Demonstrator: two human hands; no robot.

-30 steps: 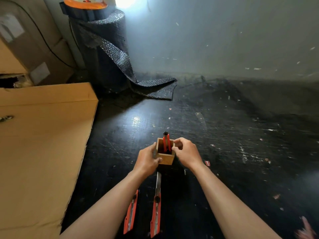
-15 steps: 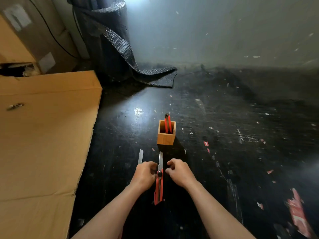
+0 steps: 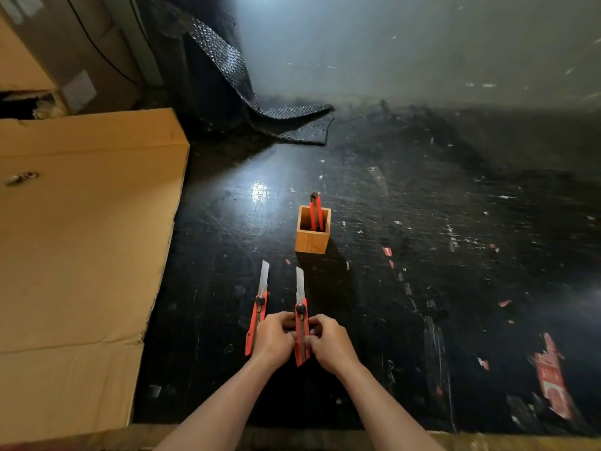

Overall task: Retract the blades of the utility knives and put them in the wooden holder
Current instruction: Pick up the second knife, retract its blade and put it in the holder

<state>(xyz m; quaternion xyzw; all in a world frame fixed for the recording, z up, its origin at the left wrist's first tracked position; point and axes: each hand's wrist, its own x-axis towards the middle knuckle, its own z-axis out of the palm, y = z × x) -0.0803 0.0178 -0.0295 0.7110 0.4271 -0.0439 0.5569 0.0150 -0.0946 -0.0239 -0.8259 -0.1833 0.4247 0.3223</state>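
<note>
- The utility knife [image 3: 301,330] I'm working on lies on the black counter [image 3: 422,288], blade pointing away from me toward the wooden holder [image 3: 312,234]. A second ago both my hands were up at that holder; they have since dropped back to this knife.
- One knife [image 3: 314,211] already stands in the holder, so I judge that one done, with two left.
- The other knife [image 3: 257,315] lies just beside my left hand, its blade also out.
- My left hand [image 3: 274,341] and right hand [image 3: 328,341] pinch the handle from either side, fingers [image 3: 312,323] curled narrow around it, wrists low, forearms converging.
- The blade is not yet pulled in; I'd guess the black knob needs loosening next.
</note>
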